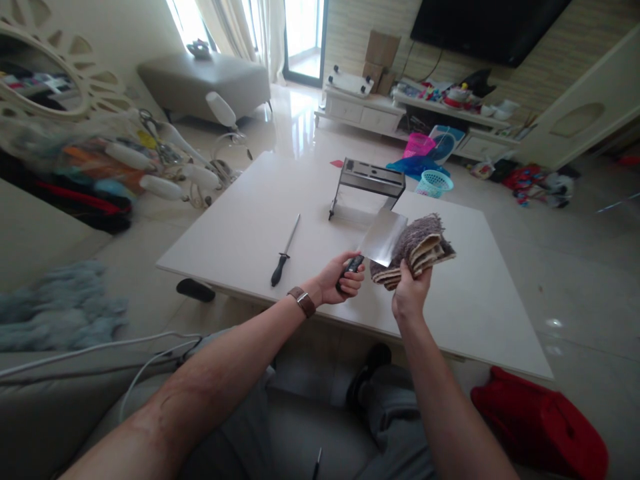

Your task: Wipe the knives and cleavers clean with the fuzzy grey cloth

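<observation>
My left hand (344,279) is wrapped round the black handle of a cleaver (384,237), whose broad shiny blade points away and to the right. In my right hand (413,291) is a folded brown shaggy cloth (417,250), its layered pale edges facing me. The blade's right side lies against or just in front of the cloth; whether they press together I cannot tell. A honing steel (286,257) with a black handle lies on the white table (240,227), left of my hands. Beyond the cleaver stands a metal frame-like stand (373,177).
Past the table's far edge are a turquoise basket (434,183), a pink basket (419,145) and a blue bag (413,167). A lamp with several white shades (200,177) stands at the left. Something red (540,420) sits beside the table's near right corner.
</observation>
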`<state>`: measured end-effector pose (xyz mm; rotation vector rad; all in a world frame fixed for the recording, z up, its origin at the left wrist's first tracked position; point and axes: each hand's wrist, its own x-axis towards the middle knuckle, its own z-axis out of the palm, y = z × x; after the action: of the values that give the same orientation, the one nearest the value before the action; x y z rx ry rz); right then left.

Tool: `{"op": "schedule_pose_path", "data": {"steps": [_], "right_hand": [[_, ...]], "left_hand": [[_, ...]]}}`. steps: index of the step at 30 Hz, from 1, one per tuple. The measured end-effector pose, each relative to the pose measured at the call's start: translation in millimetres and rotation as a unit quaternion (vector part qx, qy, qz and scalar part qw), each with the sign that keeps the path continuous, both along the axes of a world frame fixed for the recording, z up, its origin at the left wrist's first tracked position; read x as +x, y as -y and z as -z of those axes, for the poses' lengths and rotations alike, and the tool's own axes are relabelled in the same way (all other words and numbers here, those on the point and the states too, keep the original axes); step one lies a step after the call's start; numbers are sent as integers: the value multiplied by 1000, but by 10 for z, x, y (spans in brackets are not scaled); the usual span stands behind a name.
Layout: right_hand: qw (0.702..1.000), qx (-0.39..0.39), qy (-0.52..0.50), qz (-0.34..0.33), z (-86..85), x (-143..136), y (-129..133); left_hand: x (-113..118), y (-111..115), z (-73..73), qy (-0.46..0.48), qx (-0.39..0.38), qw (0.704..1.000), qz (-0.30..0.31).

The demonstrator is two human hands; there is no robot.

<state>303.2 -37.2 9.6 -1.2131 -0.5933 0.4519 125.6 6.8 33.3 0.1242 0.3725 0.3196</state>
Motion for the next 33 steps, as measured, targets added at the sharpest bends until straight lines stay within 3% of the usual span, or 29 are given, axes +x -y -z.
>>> {"op": "schedule_pose_path", "data": {"steps": [4, 9, 14, 22, 33], "right_hand": [[991, 11, -91, -99, -152, -59, 71], [953, 11, -237, -191, -250, 99, 143], [937, -3, -291, -195, -246, 237, 79], [913, -20, -332, -237, -354, 160, 99], [903, -61, -350, -242, -239, 213, 139]], "left_hand": [[-2, -8, 10, -17, 26, 1000, -1], [-25, -34, -2, -29, 54, 998, -6], [-56, -65, -30, -48, 93, 994, 3], [-119, -108, -85, -81, 138, 985, 58], [-110, -72, -98, -124, 252, 957, 67]]}}
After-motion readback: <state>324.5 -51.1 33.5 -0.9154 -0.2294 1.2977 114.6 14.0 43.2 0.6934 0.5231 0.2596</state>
